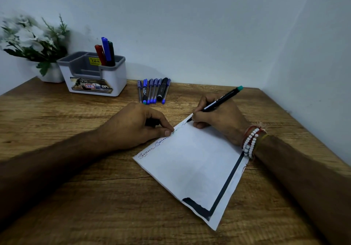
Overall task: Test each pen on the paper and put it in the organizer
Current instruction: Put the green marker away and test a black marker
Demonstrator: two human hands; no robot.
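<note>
Hands are resting on the paper (pixel 191 166) on the wooden surface (pixel 95 197). The right hand (pixel 218 119) is closing its fingers around a black pen (pixel 218 103), tip touching the paper's top edge. The left hand (pixel 136 125) is curling around a dark cap (pixel 152 122), thumb pressing the paper. Seven pens (pixel 153 90) are lying near the organizer (pixel 95 75).

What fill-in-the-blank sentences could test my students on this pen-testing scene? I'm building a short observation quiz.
1. The right hand writes on the paper with a black pen whose end is ____.
2. The organizer already holds ____ pens.
3. The left hand presses on the paper's ____ edge.
4. The untested pens lie in a row on the ____.

Missing words: teal; three; top; table
</note>
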